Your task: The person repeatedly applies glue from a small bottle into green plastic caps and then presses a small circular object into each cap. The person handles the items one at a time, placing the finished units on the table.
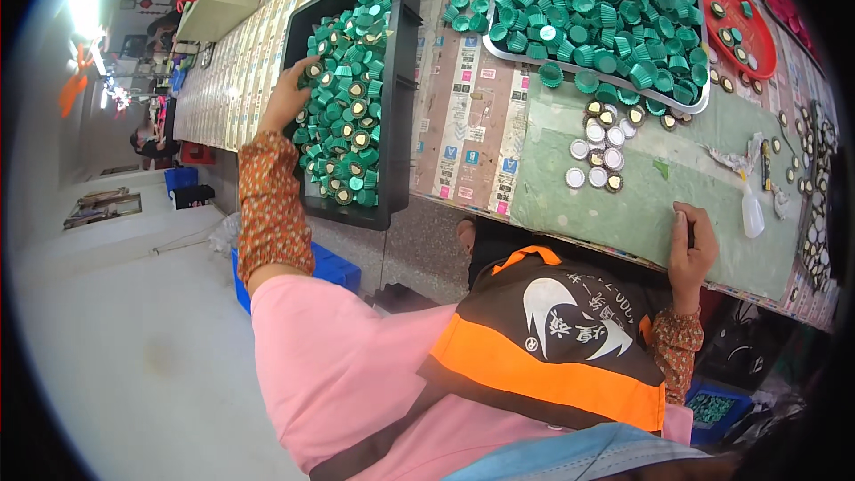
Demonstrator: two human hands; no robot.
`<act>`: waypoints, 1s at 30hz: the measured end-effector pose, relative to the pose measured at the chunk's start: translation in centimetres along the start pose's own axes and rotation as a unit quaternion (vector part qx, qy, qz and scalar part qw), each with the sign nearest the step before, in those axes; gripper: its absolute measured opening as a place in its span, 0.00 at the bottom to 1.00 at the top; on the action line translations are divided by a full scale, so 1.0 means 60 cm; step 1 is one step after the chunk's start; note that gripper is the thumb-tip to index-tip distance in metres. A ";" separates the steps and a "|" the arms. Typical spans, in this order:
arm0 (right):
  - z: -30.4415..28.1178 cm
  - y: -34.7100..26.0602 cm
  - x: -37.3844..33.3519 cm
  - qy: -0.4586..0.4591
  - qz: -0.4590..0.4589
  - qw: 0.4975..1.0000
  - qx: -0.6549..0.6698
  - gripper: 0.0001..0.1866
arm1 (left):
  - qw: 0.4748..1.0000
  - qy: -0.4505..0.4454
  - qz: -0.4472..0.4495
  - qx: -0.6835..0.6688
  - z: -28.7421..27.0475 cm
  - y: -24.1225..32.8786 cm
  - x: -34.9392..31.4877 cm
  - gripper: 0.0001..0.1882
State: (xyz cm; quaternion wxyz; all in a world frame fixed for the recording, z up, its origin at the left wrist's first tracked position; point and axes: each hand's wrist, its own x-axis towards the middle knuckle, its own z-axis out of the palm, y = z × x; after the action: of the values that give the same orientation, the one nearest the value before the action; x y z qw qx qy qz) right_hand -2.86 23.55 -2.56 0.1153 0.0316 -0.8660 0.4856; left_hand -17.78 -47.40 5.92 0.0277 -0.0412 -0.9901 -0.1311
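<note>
L hand point(287, 98) is at the L side of a deep black rectangular plastic bin point(405, 49), forearm running up the pic in a rust-orange sleeve w/ small floral print point(270, 200), wrist near the bin's L rim, fingers reaching in over the contents. Fingertips are down among green ribbed cup-shaped caps point(349, 111), so can't tell if they're pinching one or just resting there. Caps fill most of the bin, jumbled; many have a cream or gold disc in the middle, dark round edge. Bin's lower L wall is partly behind the sleeve.

Centre: dark brown & orange apron panel point(543, 338), smooth cloth, over pink clothing; lower R forearm mostly hidden behind it. Above, a shallow white-rimmed tray point(536, 61) heaped w/ more green caps, top edge cut off by the frame. Just below it, on a flat dull-green mat point(557, 205), a small cluster of round white & gold-faced pieces point(613, 138).

R hand point(694, 254) is at the table's near edge, upright, one digit raised, others bent in loosely; palm side hard to see, can't tell if anything's held. Further R: translucent white plastic bottle point(753, 216), red round plate point(768, 44) w/ a few pieces; far R blurs into dark lens rim.
</note>
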 end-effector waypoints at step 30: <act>-0.021 0.013 0.003 -0.011 -0.017 0.995 0.098 0.04 | 0.950 0.151 0.264 -0.065 0.288 0.672 0.182 0.16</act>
State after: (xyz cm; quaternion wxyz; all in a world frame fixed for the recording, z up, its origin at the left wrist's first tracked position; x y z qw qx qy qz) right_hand -2.96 25.06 -2.54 0.1105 0.0633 -0.8146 0.5659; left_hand -25.80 -3.25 0.36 0.2077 -0.2822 -0.9175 -0.1881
